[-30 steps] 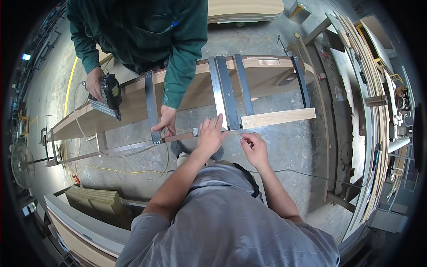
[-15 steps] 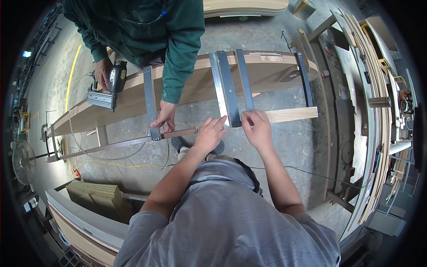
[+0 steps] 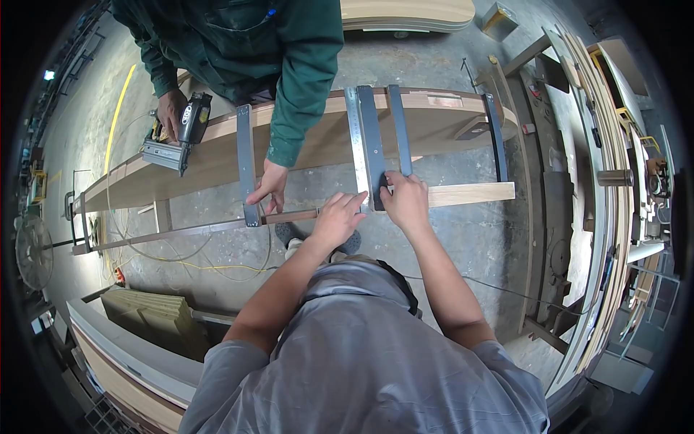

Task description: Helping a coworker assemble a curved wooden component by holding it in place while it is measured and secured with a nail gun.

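Observation:
A long curved wooden frame lies across in front of me, bridged by several dark slats. My left hand [image 3: 338, 217] is at the near rail [image 3: 289, 215], its fingertips pinched at the near end of a metal ruler [image 3: 355, 123]. That ruler lies along the left side of a dark slat [image 3: 371, 130]. On the slat's right side, near its end, my right hand [image 3: 408, 204] presses with bent fingers. Its forefinger reaches toward the neighbouring dark slat [image 3: 398, 123]. A pale wooden strip [image 3: 473, 193] extends rightward from beside my right hand.
Opposite me, a co-worker in a green sleeve [image 3: 300, 94] holds a nail gun [image 3: 189, 126] and touches the left slat [image 3: 246, 155] with the other hand [image 3: 272, 186]. An air hose [image 3: 116, 217] hangs by the frame. Long boards [image 3: 596, 181] stand at right; panels [image 3: 148, 318] sit at lower left.
My right hand has moved a little left and away from me, onto the slat beside the ruler. My left hand stays by the ruler's end. The nail gun has tilted slightly.

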The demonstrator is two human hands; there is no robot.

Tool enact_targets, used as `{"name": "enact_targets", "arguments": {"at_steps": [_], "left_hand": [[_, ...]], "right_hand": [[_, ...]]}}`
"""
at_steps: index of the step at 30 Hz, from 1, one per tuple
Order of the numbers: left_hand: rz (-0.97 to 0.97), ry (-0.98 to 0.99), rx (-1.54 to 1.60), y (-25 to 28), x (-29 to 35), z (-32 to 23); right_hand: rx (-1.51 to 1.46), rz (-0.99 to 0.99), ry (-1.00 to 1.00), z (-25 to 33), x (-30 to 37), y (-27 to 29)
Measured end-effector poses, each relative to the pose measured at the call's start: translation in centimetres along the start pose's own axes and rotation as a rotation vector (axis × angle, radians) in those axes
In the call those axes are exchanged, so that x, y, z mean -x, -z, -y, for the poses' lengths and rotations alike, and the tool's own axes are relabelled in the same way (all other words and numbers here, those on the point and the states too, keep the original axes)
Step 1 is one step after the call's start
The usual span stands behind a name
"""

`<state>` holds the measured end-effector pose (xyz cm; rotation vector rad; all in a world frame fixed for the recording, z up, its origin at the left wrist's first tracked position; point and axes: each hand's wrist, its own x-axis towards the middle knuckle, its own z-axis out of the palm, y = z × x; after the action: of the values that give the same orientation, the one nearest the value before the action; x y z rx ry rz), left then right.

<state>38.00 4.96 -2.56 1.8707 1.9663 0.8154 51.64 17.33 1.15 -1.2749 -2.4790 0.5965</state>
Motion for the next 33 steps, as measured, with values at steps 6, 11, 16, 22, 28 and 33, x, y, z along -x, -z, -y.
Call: {"name": "enact_targets", "arguments": {"at_steps": [6,11,16,22,28,33], "left_hand": [[0.028,-0.001,-0.001,0.29,-0.14,0.29],[0.016,-0.008,0.003,0.33,-0.13,0.26],[0.018,-0.019,0.012,0.27,-0.22,0.37],[0.038,-0.017,0.011,0.39,-0.19,0.39],[0.068,-0.002,0.019,0.52,-0.16,0.54],[0.093,0.017,0.036,0.71,-0.29,0.48]], "right_hand": [[-0.025,0.034,-0.024,0.06,-0.17,0.04],[-0.016,0.045,-0.029,-0.07,-0.23,-0.06],[-0.013,0.047,-0.033,-0.05,-0.16,-0.04],[-0.016,0.035,-0.02,-0.29,-0.04,-0.23],[-0.015,0.045,-0.031,-0.18,-0.12,-0.14],[-0.006,0.059,-0.036,-0.04,-0.1,0.03]]}}
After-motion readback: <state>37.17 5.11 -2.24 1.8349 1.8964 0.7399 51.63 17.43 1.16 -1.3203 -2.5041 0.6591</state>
